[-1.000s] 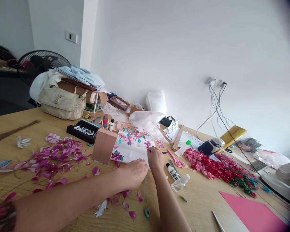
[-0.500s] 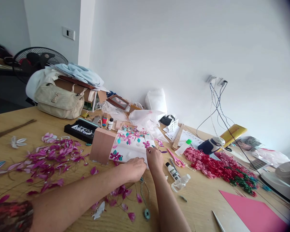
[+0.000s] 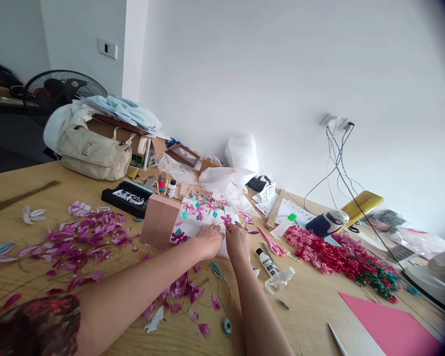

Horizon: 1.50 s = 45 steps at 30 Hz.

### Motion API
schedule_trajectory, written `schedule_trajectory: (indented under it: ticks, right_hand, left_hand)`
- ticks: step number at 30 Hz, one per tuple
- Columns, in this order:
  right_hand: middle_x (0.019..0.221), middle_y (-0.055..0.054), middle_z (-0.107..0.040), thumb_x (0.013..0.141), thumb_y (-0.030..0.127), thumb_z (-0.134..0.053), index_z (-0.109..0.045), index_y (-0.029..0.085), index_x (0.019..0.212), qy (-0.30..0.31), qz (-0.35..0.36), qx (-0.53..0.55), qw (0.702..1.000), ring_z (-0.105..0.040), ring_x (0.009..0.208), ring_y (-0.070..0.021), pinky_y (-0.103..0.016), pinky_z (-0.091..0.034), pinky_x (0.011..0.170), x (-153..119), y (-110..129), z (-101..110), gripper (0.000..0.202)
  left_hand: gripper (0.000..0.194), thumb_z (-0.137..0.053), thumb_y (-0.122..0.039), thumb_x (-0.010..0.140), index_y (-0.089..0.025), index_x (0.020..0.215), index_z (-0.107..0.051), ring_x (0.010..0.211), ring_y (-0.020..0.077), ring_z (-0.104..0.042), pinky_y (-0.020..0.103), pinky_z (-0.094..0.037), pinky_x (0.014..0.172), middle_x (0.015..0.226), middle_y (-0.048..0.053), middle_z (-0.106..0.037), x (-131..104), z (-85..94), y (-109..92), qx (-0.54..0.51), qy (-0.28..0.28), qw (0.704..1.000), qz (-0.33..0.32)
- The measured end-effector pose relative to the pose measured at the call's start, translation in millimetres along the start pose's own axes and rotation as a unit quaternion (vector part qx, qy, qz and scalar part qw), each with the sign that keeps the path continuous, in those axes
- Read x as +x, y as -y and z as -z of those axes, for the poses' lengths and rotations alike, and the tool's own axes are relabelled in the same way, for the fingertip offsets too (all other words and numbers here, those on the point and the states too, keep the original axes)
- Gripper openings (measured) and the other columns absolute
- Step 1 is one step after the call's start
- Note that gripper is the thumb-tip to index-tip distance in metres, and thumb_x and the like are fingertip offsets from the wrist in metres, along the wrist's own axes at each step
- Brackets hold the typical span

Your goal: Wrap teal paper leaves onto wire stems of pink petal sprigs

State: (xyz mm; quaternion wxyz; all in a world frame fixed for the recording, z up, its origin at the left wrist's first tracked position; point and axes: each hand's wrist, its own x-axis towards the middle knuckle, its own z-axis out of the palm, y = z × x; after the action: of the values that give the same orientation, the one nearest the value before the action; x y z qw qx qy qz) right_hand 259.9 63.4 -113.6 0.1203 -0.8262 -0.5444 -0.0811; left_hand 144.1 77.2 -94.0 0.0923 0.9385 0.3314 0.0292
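Panel (image 3: 191, 228), on the desk (image 3: 300, 309), is partly covered by the left hand (image 3: 209, 241); near its right edge, a pink flower (image 3: 226, 218) is apparently touched by the right hand (image 3: 239, 241); grips cannot be told. Adjustment seems in hand; next, steadiness is called for.

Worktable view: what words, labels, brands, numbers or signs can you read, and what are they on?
None can be read with certainty.
Yellow packet: lettering, too blurred.
Black-capped bottle near the pink scissors: label print, too small.
Beige bag: front emblem, too blurred.
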Motion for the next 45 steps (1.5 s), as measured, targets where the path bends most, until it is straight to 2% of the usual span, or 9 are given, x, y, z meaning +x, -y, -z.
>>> schedule_trajectory:
  ticks: [6, 15, 18, 24, 29, 40, 45]
  right_hand:
    - [0.089, -0.004, -0.061, 0.087, 0.026, -0.038, -0.067, 0.023, 0.086, 0.005, 0.0, -0.013, 1.0, -0.058, 0.073, -0.0142, -0.024, -0.029, 0.052, -1, 3, 0, 0.029]
    - [0.09, -0.006, -0.061, 0.086, 0.024, -0.038, -0.066, 0.022, 0.088, 0.013, -0.011, -0.015, 1.0, -0.059, 0.076, -0.0164, -0.025, -0.033, 0.055, -2, 3, 1, 0.028]
    - [0.092, -0.006, -0.061, 0.085, 0.024, -0.04, -0.066, 0.022, 0.088, 0.009, -0.012, -0.005, 1.0, -0.059, 0.078, -0.0169, -0.026, -0.035, 0.057, -1, 1, 1, 0.027]
    - [0.094, -0.004, -0.061, 0.087, 0.023, -0.045, -0.062, 0.017, 0.091, 0.011, -0.013, 0.019, 1.0, -0.058, 0.079, -0.0147, -0.029, -0.043, 0.067, 5, -4, 0, 0.019]
    - [0.093, -0.003, -0.061, 0.087, 0.028, -0.048, -0.059, 0.015, 0.091, 0.01, -0.008, 0.034, 0.999, -0.058, 0.081, -0.0148, -0.034, -0.046, 0.072, 7, -5, -2, 0.017]
    - [0.092, -0.004, -0.062, 0.086, 0.022, -0.048, -0.061, 0.016, 0.091, 0.007, -0.011, 0.04, 0.999, -0.057, 0.078, -0.0141, -0.03, -0.043, 0.069, 6, -5, -5, 0.016]
    - [0.094, -0.006, -0.063, 0.081, 0.015, -0.044, -0.064, 0.019, 0.094, -0.007, -0.013, 0.035, 0.999, -0.058, 0.082, -0.0162, -0.024, -0.036, 0.062, 5, -5, -5, 0.025]
  left_hand:
    - [0.027, -0.052, -0.023, 0.084, -0.015, 0.109, -0.053, 0.109, 0.0238, -0.048, 0.045, -0.042, 0.088, 0.12, 0.009, -0.049, 1, 0.7, 1, 0.014, 0.012, 1.0, -0.005]
    - [0.028, -0.052, -0.024, 0.084, -0.014, 0.111, -0.051, 0.107, 0.0236, -0.048, 0.044, -0.042, 0.088, 0.117, 0.009, -0.05, 7, -4.2, 3, 0.018, -0.02, 1.0, -0.012]
    - [0.03, -0.053, -0.022, 0.083, -0.014, 0.112, -0.05, 0.109, 0.0247, -0.045, 0.045, -0.04, 0.088, 0.118, 0.009, -0.048, 10, -4.6, 2, 0.01, -0.027, 1.0, -0.005]
    - [0.045, -0.056, -0.003, 0.071, -0.012, 0.114, -0.045, 0.116, 0.0271, -0.038, 0.039, -0.037, 0.091, 0.121, 0.014, -0.046, 13, -3.4, 6, -0.008, -0.009, 1.0, -0.004]
    - [0.048, -0.054, -0.003, 0.071, -0.016, 0.116, -0.042, 0.119, 0.0263, -0.034, 0.038, -0.037, 0.092, 0.126, 0.011, -0.043, 15, -6.3, 10, -0.011, -0.004, 1.0, -0.005]
    - [0.046, -0.056, -0.004, 0.069, -0.017, 0.112, -0.045, 0.114, 0.0271, -0.039, 0.038, -0.039, 0.088, 0.123, 0.011, -0.046, 13, 1.0, 9, -0.005, 0.013, 1.0, -0.01]
    - [0.051, -0.058, -0.004, 0.067, -0.019, 0.114, -0.044, 0.117, 0.0275, -0.037, 0.038, -0.037, 0.091, 0.127, 0.01, -0.044, 14, -0.5, 10, -0.011, 0.018, 1.0, -0.007]
